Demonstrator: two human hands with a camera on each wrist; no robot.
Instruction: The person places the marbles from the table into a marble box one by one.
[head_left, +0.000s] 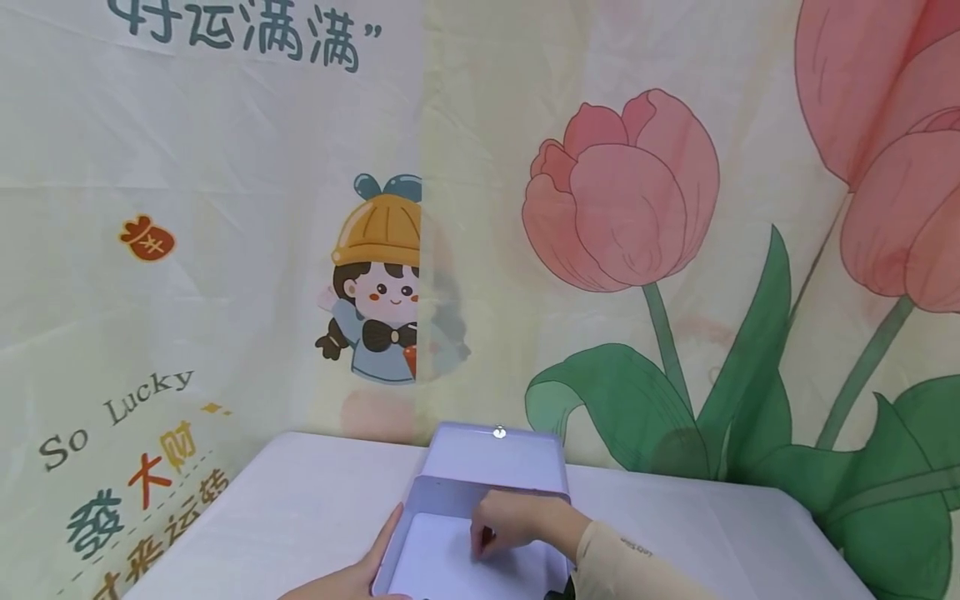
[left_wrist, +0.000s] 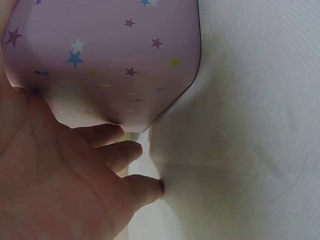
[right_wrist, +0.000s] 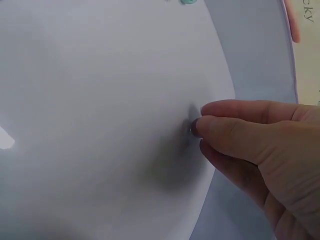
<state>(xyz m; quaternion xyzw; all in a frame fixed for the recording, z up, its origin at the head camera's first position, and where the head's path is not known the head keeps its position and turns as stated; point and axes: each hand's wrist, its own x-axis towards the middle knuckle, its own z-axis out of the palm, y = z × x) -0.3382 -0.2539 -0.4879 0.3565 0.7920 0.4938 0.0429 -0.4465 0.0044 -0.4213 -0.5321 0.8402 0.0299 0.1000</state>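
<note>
A lilac box (head_left: 397, 542) stands on the table with its lid (head_left: 498, 454) raised at the back. Stars are printed on its outside, as the left wrist view shows. My left hand (left_wrist: 65, 165) holds the box at its left side, some fingertips down by the tabletop. Inside the box is a glossy white surface (right_wrist: 110, 100). Right at this surface, my right hand (right_wrist: 265, 145) pinches a small dark rounded piece (right_wrist: 194, 128) between thumb and fingers. Those fingers mostly cover the piece, so its kind is unclear.
A small round metal lock (head_left: 499, 432) sits on the lid. Part of a mint-green thing (right_wrist: 188, 1) shows at the top edge of the right wrist view. White cloth covers the table (head_left: 330, 483). Behind it hangs a printed curtain (head_left: 480, 167) with tulips and a cartoon figure.
</note>
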